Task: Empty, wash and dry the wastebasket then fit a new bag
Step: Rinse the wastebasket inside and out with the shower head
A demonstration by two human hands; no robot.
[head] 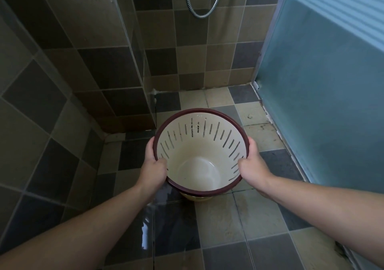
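A cream plastic wastebasket (199, 145) with slotted walls and a dark red rim is held above the tiled floor, its mouth tipped toward me. It holds no bag and no rubbish; the inside bottom looks glossy. My left hand (154, 166) grips the rim on the left, thumb inside the basket. My right hand (252, 162) grips the rim on the right, thumb over the edge. No new bag is in view.
A wet tiled floor (218, 217) shines below the basket. Tiled walls (93, 61) close in at the left and back, with a glass panel edge (133, 47). A metal shower hose (202, 9) hangs at the top. A frosted blue door (322, 103) stands at the right.
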